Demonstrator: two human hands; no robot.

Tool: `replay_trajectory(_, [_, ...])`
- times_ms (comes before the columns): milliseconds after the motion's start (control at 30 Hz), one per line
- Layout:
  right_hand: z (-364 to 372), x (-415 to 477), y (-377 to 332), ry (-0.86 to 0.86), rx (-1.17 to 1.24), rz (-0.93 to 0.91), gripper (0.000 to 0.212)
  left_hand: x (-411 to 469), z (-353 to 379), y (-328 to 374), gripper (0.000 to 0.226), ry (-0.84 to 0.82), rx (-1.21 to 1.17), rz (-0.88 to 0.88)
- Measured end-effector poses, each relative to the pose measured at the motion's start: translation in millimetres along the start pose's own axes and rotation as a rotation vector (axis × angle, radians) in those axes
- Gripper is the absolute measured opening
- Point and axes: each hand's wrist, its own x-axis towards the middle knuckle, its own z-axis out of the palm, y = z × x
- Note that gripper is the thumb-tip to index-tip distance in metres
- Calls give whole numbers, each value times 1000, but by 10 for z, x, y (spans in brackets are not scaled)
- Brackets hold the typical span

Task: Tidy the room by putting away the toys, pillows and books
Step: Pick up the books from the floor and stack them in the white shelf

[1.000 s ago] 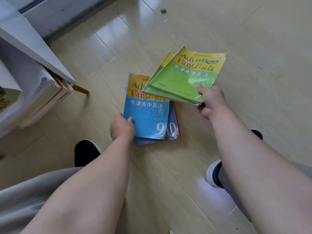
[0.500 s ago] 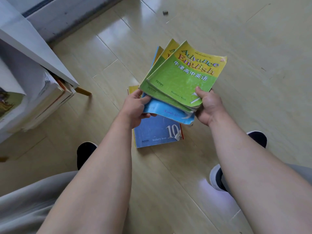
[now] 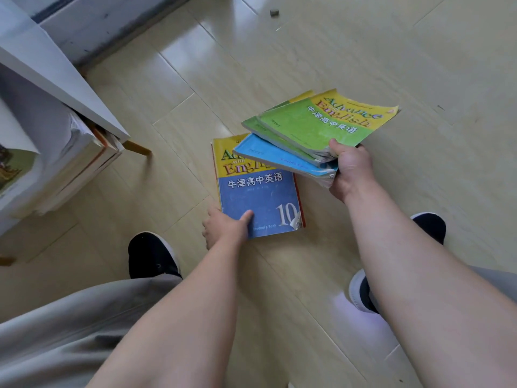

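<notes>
- We are looking down at a dark blue book (image 3: 260, 197), a soft paperback with a yellow band across its top, a large "10" near its lower right and a torn, curled lower right corner.
- It is lying flat on the floor (image 3: 363, 51), which is made of pale, glossy wood-look planks with thin seams.
- Our left hand (image 3: 226, 228) is pinching the book's lower left corner: the thumb is pressing on the cover and the fingers are curling at the left edge.
- Our right hand (image 3: 351, 166) is gripping a fanned bundle of three thin paperbacks by their near corners, thumb on top.
- A green book (image 3: 321, 124) with a yellow top is lying uppermost, a second green book (image 3: 251, 125) is peeking out beneath it, and a light blue book (image 3: 279, 158) is sitting lowest.
- The bundle is hanging above the floor, and its left end is overlapping the upper right part of the dark blue book; its page edges are looking worn and ruffled.
- To the left, a white shelf (image 3: 56, 79) is slanting over a stack of books (image 3: 84, 158) lying on their sides, well apart from our hands.
- Open floor is stretching beyond and to the right of the books, where a small dark object (image 3: 274, 13) is lying far off.
- Our black shoes (image 3: 151, 256) are standing on either side, just nearer than the dark blue book.
</notes>
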Motion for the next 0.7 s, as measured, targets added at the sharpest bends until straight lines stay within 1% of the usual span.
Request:
replay_trajectory(133, [49,3,59,-19,16,50,28,61,-84,-48,57,90,33,57])
replay_trajectory(233, [109,-1,34,-39,17,45,27,69,-251,113,38,186,46,126])
replay_trajectory(300, [145,10,22,-53,26,34,26,102,-351,289,29,170,41,202])
replay_trajectory(333, [156,9,24,-61,41,33,27,123,-397,381,28,128,32,264])
replay_trajectory(400, [161,6,30,-92,87,30,30,184,-521,542,37,-23,-58,357])
replay_trajectory(467, [159,15,23,-108,133,45,42,208,-664,674,43,-209,-226,346])
replay_trajectory(533, [172,19,12,-149,175,86,50,187,-741,772,41,-345,-346,339])
replay_trajectory(633, [251,-43,75,-230,243,198,39,60,-685,847,32,-484,-502,340])
replay_trajectory(700, [307,-89,171,-267,269,234,29,28,-592,858,30,-519,-588,327])
